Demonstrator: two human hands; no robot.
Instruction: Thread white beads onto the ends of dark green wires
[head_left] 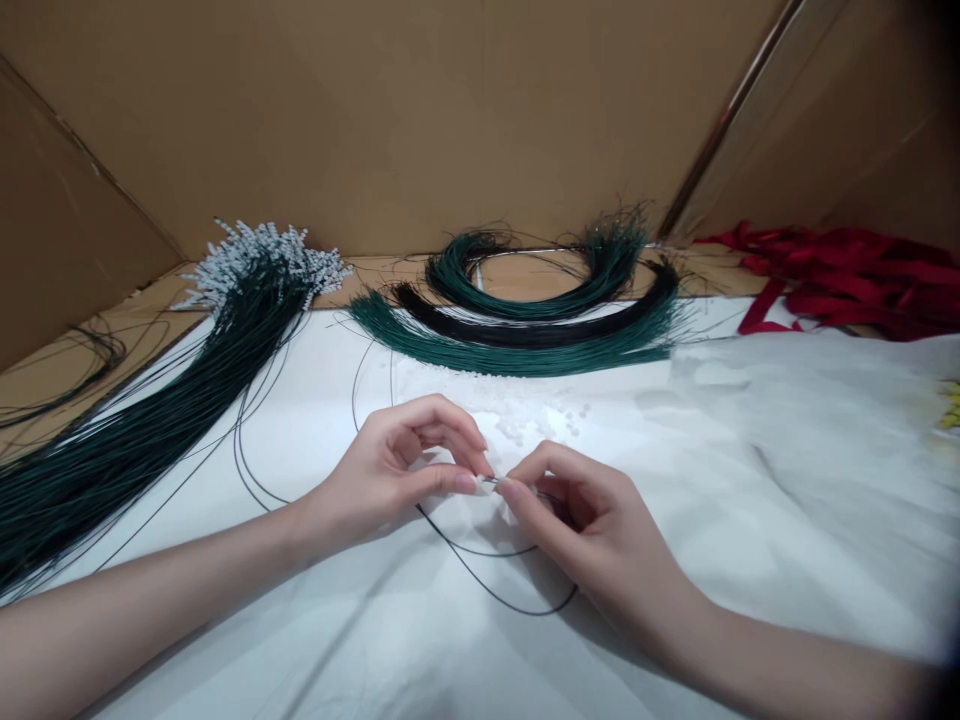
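Observation:
Over the white sheet (420, 620), my two hands meet with their fingertips almost touching. Thumb and forefinger of my left hand (409, 455) pinch a tiny white bead (481, 483). My right hand (592, 510) is closed in a pinch on a thin dark wire (525, 612), whose tip shows between the two hands. Below them the wire curves in loose loops. Whether the bead is threaded on it cannot be made out. Just beyond my fingers lie scattered small white beads (517, 420).
At the left lies a thick bundle of dark green wires (187, 400) with white beaded tips (262, 265). Curved bundles of green wire (480, 355) and black wire (517, 330) lie at the back. Red ribbon (862, 275) is heaped back right, before cardboard walls (420, 120).

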